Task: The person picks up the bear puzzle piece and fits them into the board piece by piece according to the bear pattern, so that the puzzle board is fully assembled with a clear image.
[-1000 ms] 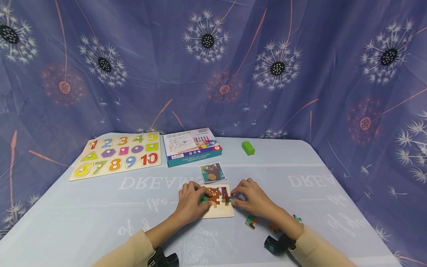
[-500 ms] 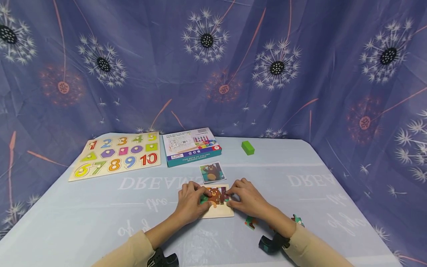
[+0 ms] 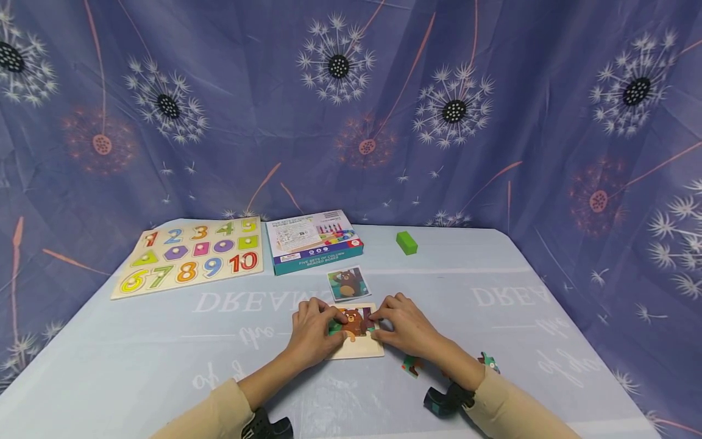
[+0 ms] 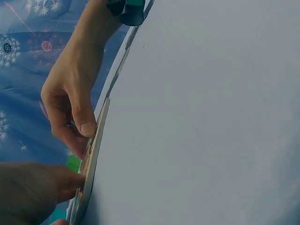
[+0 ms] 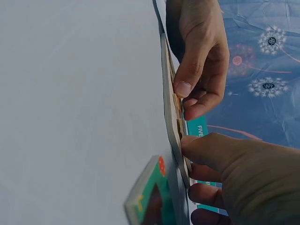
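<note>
A wooden jigsaw puzzle board (image 3: 362,349) lies on the table between both hands, its upper half filled with bear picture pieces (image 3: 353,318). My left hand (image 3: 312,332) covers the board's left side, thumb and index finger bent down on the pieces and holding it. From the right, my right hand (image 3: 410,326) pinches a dark purple puzzle piece (image 3: 367,315) at the board's upper right, partly hidden by its fingertips. In the right wrist view, the right thumb (image 5: 206,147) sits right at the board's edge, with the left hand (image 5: 201,56) opposite.
Loose puzzle pieces (image 3: 411,366) lie beside and under the right forearm, including a green one (image 3: 488,361). Beyond the board is a bear picture card (image 3: 348,284). Farther back are a number board (image 3: 192,253), a teal-sided box (image 3: 318,261) and a green block (image 3: 407,242).
The right hand has moved left and brought its puzzle piece from the board's right edge in against the bear pieces. The left hand has stayed in place.
</note>
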The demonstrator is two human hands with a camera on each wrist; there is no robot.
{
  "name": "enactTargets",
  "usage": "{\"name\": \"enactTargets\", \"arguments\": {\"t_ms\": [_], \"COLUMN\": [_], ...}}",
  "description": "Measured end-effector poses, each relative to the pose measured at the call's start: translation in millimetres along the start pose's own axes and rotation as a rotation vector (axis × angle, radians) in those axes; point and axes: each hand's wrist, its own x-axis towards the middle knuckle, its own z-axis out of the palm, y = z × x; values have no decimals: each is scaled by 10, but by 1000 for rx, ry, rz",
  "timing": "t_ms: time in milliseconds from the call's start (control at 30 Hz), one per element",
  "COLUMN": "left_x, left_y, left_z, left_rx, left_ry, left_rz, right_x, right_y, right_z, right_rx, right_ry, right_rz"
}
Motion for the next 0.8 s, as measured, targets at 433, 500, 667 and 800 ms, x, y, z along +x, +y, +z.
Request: {"name": "enactTargets", "arguments": {"t_ms": [433,500,667,800], "left_x": [67,80,97,100], "left_y": [114,130,159,163], "left_z": [53,76,119,141], "left_rx": [-22,-22,-22,-10], "left_ry": [26,23,20,17], "left_rz": [43,51,67,74], "right_x": [0,-3,-1,1], "right_y": [12,13,10,6], "right_z": [7,8,8,3], "right_rx": [-2,0,2,3], "right_ry": [-2,-2,-4,-10], "right_rz": [-14,-14,-11,-4]}}
